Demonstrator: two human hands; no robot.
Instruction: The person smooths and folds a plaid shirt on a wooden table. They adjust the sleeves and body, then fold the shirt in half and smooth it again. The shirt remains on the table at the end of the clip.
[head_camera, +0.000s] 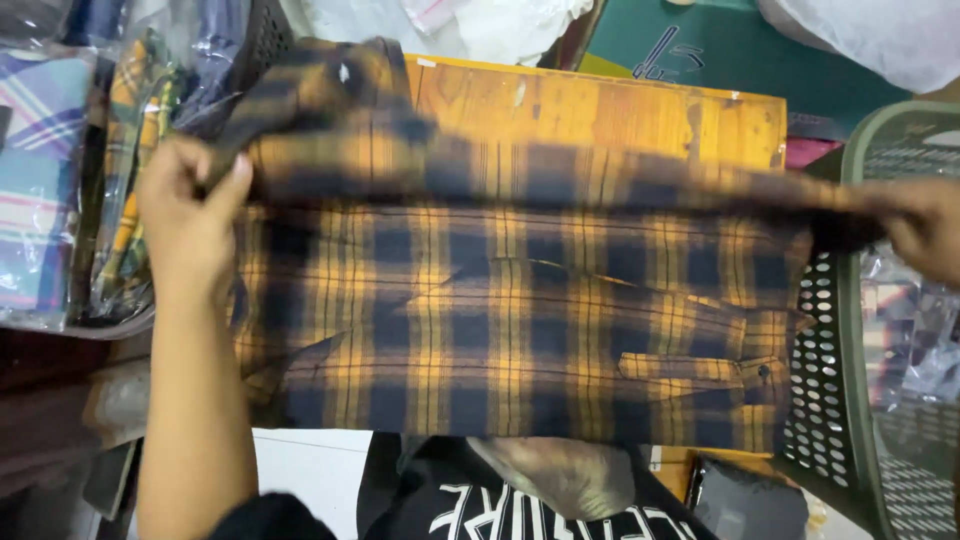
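Nearest me, the yellow & navy plaid shirt lies flat across the wooden board, lower half spread smooth w/ a cuff toward the rt side, prob so the cloth stays square. My left hand is pinched shut on the shirt's upper edge, fingers & thumb together, and my right hand is closed on the other end, so the fold is stretched taut betw. them. Farther out: bagged plaid shirts at left, a perforated green basket at right.
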